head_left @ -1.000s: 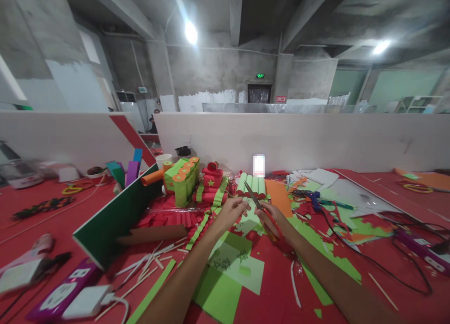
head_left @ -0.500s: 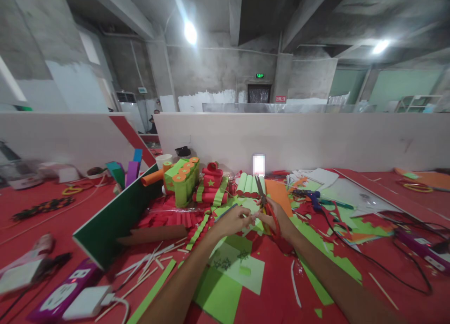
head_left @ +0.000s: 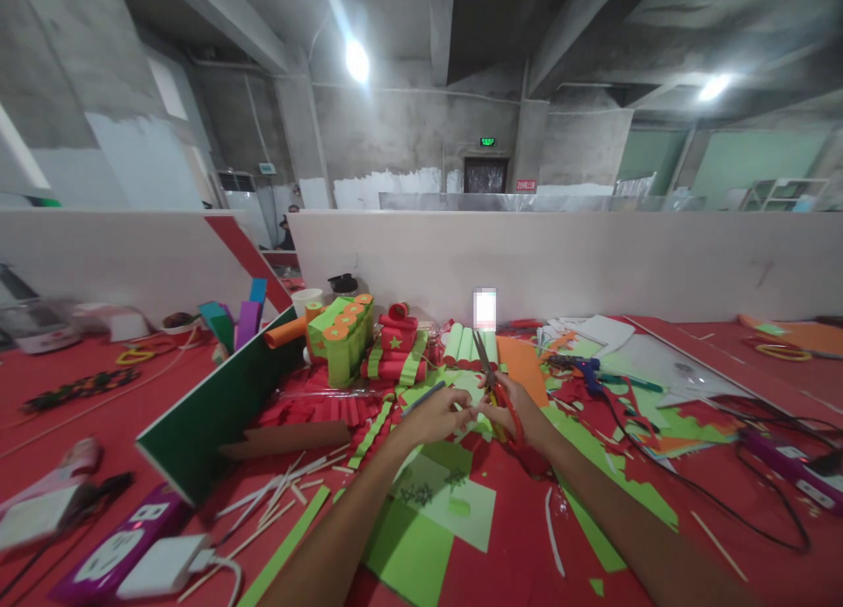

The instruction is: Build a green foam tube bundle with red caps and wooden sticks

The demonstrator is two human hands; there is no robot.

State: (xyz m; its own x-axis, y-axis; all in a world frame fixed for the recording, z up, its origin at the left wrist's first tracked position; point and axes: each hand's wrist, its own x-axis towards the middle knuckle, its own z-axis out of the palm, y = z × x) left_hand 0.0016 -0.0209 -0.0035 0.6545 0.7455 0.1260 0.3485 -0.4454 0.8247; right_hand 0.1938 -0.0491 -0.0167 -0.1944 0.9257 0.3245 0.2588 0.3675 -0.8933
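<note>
Your right hand (head_left: 523, 407) grips the scissors (head_left: 486, 359), pointing toward the rolls (head_left: 467, 345); whether your left hand (head_left: 438, 416) pinches anything, I can't tell. You seem between cuts; the next calls for a steady left hand.

Two bare forearms (head_left: 356, 510) taper to slim wrists (head_left: 414, 429), each grip (head_left: 445, 415) bare-fingered.

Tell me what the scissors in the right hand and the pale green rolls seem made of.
Scissors: the blades look like smooth metal, being grey; the red handles are probably plastic, judging by their bright colour. Pale green rolls: matte, likely paper or thin card by their dull surface, though foam sheet is possible.
</note>
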